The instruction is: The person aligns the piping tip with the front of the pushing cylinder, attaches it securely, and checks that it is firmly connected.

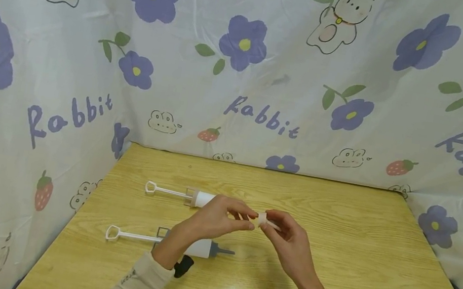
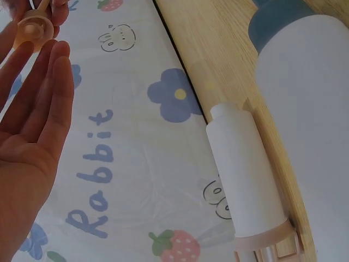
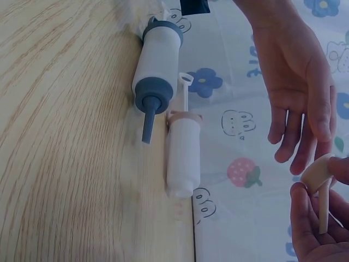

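Observation:
My right hand (image 1: 289, 240) pinches a beige nozzle cap (image 3: 316, 174) with a thin tube, held above the table. In the right wrist view the tube points down along the fingers; in the left wrist view the cap's round open end shows. My left hand (image 1: 218, 217) is just left of the cap, fingers nearly straight; whether a fingertip touches it I cannot tell. Beyond the left hand lies a white syringe-like tube (image 2: 248, 180) with a beige collar, a white pull handle and a bare front neck. Nearer lies a larger white one (image 1: 199, 247) with blue-grey ends and nozzle.
The wooden table (image 1: 356, 243) has a patterned curtain (image 1: 267, 85) along its back and sides. Black wrist straps (image 1: 184, 266) show at the sleeves. Both syringe-like tubes lie on the table's left half, handles pointing left.

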Demonstrator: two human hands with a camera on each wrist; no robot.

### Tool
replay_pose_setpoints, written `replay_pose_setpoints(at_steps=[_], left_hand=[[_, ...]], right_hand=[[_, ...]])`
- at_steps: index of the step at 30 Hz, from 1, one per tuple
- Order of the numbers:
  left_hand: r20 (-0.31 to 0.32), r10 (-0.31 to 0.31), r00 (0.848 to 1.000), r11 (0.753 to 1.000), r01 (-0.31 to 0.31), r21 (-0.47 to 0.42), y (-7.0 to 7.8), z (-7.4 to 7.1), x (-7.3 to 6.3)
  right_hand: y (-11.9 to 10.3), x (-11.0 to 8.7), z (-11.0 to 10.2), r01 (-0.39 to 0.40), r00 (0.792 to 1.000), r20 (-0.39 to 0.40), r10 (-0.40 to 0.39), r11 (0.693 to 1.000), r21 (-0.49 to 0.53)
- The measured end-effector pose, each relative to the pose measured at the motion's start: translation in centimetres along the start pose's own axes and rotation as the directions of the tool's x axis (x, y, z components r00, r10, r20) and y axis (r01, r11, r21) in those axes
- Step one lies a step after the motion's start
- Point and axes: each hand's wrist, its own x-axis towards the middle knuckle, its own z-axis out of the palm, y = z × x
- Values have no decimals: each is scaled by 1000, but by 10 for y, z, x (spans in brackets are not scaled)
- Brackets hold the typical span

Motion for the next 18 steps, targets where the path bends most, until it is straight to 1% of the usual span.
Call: replay_pose_setpoints(at_steps=[4,7,10,15,18], left_hand=[[-6,-16,1000,1000,16,15,-2,-3,-1],[-15,-40,999,999,40,17,-4,-7,-3],[-26,-51,998,999,51,17,-6,-13,-5],[-47,-67,997,996,70,58,-8,-23,-8],[-59,-82,995,993,87,74,-13,-29,-10]], right_hand=[[1,-1,-2,-4,1000,-3,4,1000,-2],[2,-1,-3,-10,1000,-6,10,1000,-3],[3,-1,-4,-6,1000,-7,6,1000,-4],[3,0,-5,4,1000,-3,-4,1000,-3],[4,0,-5,3,1000,-2,-3,1000,2]])
